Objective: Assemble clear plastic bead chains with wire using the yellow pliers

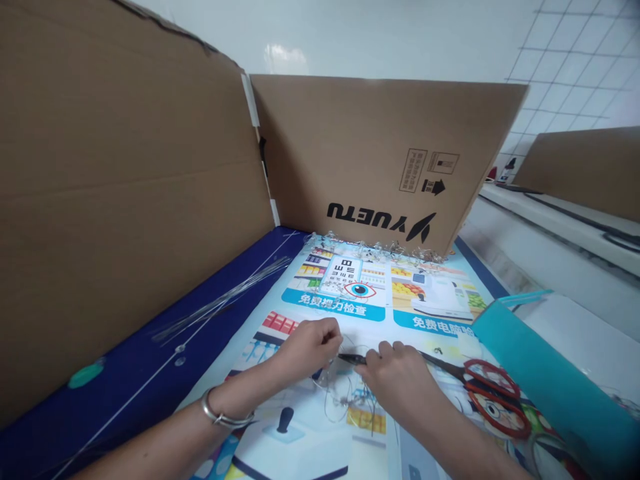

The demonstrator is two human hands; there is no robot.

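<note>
My left hand point(314, 345), with a metal bangle at the wrist, is closed in a pinch on thin wire. What lies between the fingertips is too small to see well. My right hand point(395, 370) grips a tool with a dark pointed nose point(353, 359), which looks like pliers; its handles are hidden in the palm. The nose points left, close to my left fingertips. Below and between the hands is a loose tangle of fine wire point(345, 399) with small clear pieces. Scissors with red handles point(497, 407) lie right of my right hand.
Cardboard panels point(390, 140) stand behind and on the left point(115, 133). Small wired pieces point(380, 252) lie along the back panel's foot. A bundle of straight wires point(225, 298) rests on the blue surface at left. A teal-sided open box point(555, 380) stands at right.
</note>
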